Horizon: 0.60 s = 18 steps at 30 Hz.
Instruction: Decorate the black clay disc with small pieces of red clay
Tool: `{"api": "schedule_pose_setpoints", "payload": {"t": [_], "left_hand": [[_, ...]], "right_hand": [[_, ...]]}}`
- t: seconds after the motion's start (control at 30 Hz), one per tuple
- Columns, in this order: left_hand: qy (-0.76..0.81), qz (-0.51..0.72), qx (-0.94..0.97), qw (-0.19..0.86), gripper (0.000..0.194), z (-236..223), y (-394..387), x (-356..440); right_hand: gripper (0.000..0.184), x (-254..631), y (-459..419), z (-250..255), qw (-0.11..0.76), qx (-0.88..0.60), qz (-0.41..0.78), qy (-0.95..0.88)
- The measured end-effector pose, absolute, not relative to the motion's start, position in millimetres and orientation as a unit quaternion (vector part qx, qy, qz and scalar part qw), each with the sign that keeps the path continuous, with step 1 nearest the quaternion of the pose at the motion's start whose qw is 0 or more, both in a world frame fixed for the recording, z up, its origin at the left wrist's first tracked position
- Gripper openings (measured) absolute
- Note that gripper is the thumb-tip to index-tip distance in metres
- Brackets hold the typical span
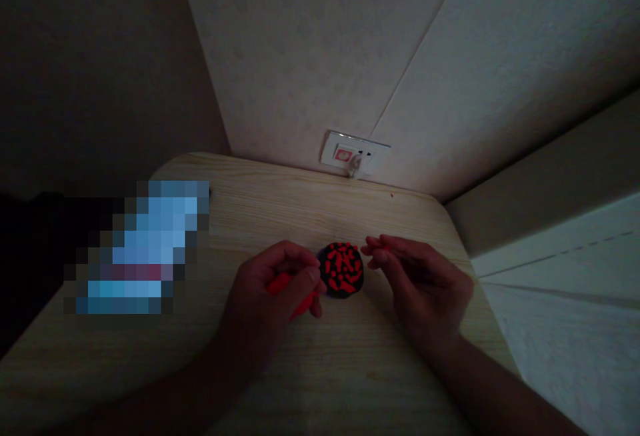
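Observation:
A round black disc [327, 285] lies on the pale wooden table, with many small bright red pieces [343, 264] dotted and streaked across its top. On its left, my left hand [273, 296] is curled round a bright red lump that looks like modelling clay [303, 305]; thumb and fingertips close near the disc's edge. My right hand [423, 283] hovers just right of the disc, its thumb and fingers pinched on a tiny red bit [387, 248], mostly hidden by the fingers.
The wooden table [280, 189] has rounded far corners and meets a wall. A socket plate [333, 149] with a plug sits low on that wall. To the left is a bright blurred-out rectangle [160, 229]. A tiny red speck [392, 195] lies near the back edge.

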State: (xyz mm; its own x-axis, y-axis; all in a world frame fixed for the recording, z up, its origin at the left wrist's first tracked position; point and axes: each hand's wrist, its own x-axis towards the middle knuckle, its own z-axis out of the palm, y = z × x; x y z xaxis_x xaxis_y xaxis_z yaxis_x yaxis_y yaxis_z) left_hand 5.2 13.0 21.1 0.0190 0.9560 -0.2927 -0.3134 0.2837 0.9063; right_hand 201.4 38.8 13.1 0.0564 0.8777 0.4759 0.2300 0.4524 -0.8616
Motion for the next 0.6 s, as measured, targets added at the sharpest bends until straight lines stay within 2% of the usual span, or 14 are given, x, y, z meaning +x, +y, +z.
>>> {"api": "schedule_pose_setpoints", "payload": {"t": [0.2,0.4,0.5,0.6], "left_hand": [[0.493,0.503,0.334,0.626,0.009,23.1,14.5,5.9],[0.494,0.5,0.338,0.626,0.009,21.8,14.7,5.8],[0.497,0.497,0.334,0.628,0.01,22.2,14.8,5.7],[0.502,0.497,0.334,0.624,0.01,23.7,15.2,6.3]], "right_hand": [[0.011,205.2,37.4,10.3,0.573,-0.454,0.274,-0.625],[0.014,203.4,38.8,15.9,0.569,-0.435,0.249,-0.652],[0.007,204.3,39.1,16.2,0.559,-0.439,0.256,-0.655],[0.012,204.4,38.9,15.1,0.554,-0.445,0.267,-0.651]]}}
